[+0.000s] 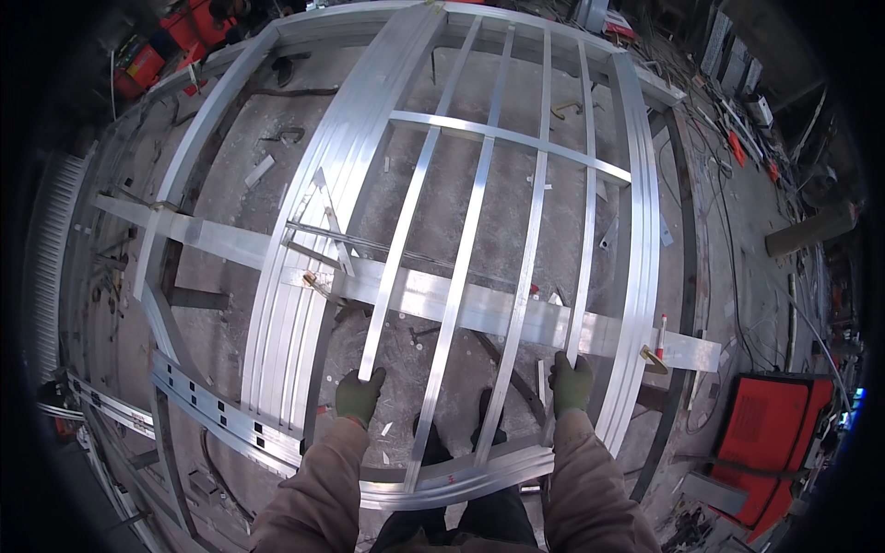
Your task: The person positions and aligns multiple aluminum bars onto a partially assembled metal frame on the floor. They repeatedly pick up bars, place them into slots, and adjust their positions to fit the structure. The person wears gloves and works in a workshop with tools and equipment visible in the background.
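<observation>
My left hand (358, 396), in a green glove, is closed on the near end of the leftmost silver metal bar (395, 267). My right hand (572, 382), gloved alike, grips the near end of the rightmost bar (582, 276). Between them, two more bars (461, 263) run to the frame's near side (461, 479). A crosspiece (516, 139) spans all the bars toward the far end. Around them lies a large silver metal frame (643, 249), with wide ribbed profiles (318, 175) on its left. The fingers are partly hidden by the gloves' backs.
A flat beam (442, 293) passes crosswise beneath the bars. One clamp (656, 359) sits at its right end, another (318, 284) near the left profiles. A red case (770, 442) stands at the lower right. Cables (728, 221) and scraps litter the floor.
</observation>
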